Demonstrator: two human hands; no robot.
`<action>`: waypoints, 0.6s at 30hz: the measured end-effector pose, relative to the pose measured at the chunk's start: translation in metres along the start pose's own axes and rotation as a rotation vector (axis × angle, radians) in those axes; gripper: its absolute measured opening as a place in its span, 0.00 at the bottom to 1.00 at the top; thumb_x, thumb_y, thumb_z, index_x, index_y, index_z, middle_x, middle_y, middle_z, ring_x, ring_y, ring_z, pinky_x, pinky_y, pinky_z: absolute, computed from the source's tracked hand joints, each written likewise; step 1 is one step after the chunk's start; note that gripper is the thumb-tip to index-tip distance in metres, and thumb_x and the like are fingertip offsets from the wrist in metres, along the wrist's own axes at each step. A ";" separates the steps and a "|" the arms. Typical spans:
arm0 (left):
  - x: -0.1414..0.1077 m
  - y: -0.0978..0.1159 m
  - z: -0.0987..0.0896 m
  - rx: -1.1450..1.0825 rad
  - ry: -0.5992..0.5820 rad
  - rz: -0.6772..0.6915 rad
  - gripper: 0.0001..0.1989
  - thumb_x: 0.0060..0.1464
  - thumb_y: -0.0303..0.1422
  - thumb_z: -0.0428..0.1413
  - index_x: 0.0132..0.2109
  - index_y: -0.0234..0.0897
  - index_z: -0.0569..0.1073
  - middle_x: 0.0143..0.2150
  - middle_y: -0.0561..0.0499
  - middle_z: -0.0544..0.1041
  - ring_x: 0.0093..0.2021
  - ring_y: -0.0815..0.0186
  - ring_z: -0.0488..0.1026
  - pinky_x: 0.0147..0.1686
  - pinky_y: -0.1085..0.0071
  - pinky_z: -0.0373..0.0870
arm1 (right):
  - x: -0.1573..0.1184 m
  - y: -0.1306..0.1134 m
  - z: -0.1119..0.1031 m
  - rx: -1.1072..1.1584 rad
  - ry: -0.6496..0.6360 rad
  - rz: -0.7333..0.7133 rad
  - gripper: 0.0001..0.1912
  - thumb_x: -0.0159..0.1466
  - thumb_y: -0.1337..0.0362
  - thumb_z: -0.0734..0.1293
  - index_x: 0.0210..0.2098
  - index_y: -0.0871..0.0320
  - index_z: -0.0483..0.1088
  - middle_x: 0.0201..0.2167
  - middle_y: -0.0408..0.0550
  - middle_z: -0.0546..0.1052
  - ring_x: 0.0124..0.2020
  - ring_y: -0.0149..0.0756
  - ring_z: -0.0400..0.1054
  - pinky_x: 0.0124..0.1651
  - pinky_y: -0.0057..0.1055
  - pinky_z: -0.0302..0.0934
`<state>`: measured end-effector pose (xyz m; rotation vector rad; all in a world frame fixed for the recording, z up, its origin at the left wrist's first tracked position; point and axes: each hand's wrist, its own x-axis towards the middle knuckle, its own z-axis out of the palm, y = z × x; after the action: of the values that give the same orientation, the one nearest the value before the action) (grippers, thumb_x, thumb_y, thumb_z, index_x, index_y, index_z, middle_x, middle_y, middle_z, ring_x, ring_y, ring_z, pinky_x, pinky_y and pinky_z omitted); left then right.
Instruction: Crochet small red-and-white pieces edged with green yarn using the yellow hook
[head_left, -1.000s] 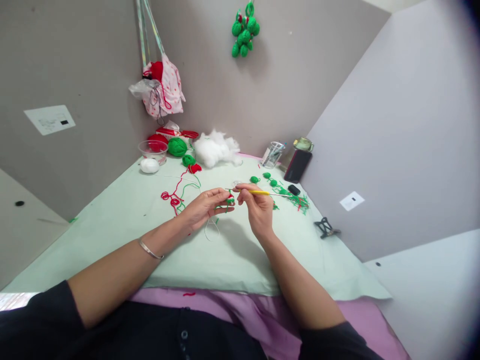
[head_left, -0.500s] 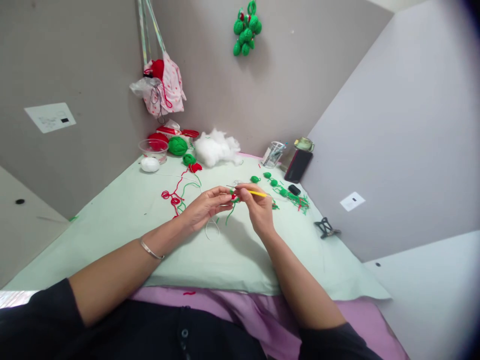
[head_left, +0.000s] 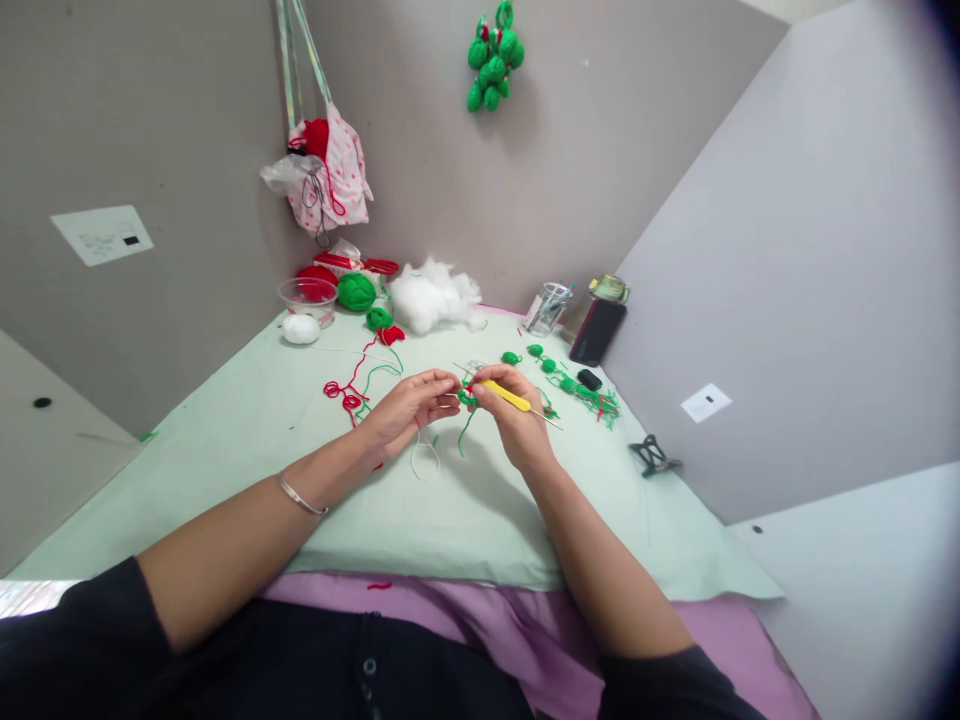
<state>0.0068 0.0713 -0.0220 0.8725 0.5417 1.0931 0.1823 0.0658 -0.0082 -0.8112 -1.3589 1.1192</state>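
Pinching the small red-and-green yarn piece (head_left: 466,397) above the middle of the worktop (head_left: 225,440), the left hand (head_left: 411,412) has its fingertips drawn together at the piece's left side, seemingly to steady it; whether they press the yarn body or only its thread is too small to tell. The right hand (head_left: 516,412) grips a yellow-handled hook (head_left: 506,394) much like a pen, probably for fine control, its thin end pointing left at the piece. Both forearms slope in from the near edge, below which pink cloth (head_left: 435,597) shows.

A green tail (head_left: 463,440) hangs from the piece, out of the hook's way. Further in, red yarn (head_left: 350,403) lies loose on the left, perhaps so it can run freely. Toward the right edge, small green balls (head_left: 549,366) lie beside yarn scraps (head_left: 596,402), apparently grouped away from the hands.

By the far edge, white stuffing (head_left: 435,297) and a green yarn ball (head_left: 355,292) stand within reach. Beyond, a green bunch (head_left: 493,70) hangs on the wall.
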 end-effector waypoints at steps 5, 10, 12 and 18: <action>-0.001 0.001 0.000 -0.007 -0.066 -0.060 0.12 0.52 0.32 0.70 0.43 0.33 0.81 0.40 0.49 0.81 0.39 0.68 0.77 0.48 0.68 0.72 | 0.000 0.001 0.000 0.061 -0.009 0.027 0.15 0.54 0.58 0.80 0.35 0.55 0.74 0.32 0.39 0.74 0.29 0.28 0.69 0.34 0.29 0.67; -0.001 0.002 -0.001 -0.022 -0.134 -0.118 0.11 0.53 0.34 0.70 0.40 0.33 0.80 0.39 0.49 0.80 0.39 0.68 0.77 0.49 0.68 0.73 | 0.000 0.001 -0.001 0.091 -0.016 0.042 0.15 0.53 0.60 0.81 0.33 0.55 0.73 0.30 0.37 0.74 0.27 0.27 0.69 0.33 0.27 0.66; -0.001 0.002 -0.002 -0.019 -0.154 -0.134 0.12 0.54 0.34 0.70 0.42 0.33 0.80 0.39 0.50 0.80 0.38 0.69 0.77 0.49 0.68 0.73 | -0.001 0.001 -0.002 0.111 -0.035 0.053 0.15 0.53 0.61 0.81 0.33 0.55 0.73 0.29 0.37 0.74 0.27 0.27 0.69 0.33 0.27 0.65; 0.000 0.002 -0.004 0.040 -0.192 -0.125 0.12 0.53 0.36 0.71 0.39 0.35 0.79 0.37 0.52 0.78 0.40 0.69 0.75 0.51 0.67 0.71 | 0.000 0.000 -0.002 0.199 -0.133 0.121 0.17 0.51 0.60 0.82 0.33 0.56 0.74 0.31 0.40 0.76 0.29 0.29 0.70 0.31 0.27 0.66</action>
<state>0.0022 0.0728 -0.0226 0.9543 0.4523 0.8773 0.1848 0.0659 -0.0083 -0.6908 -1.2962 1.4001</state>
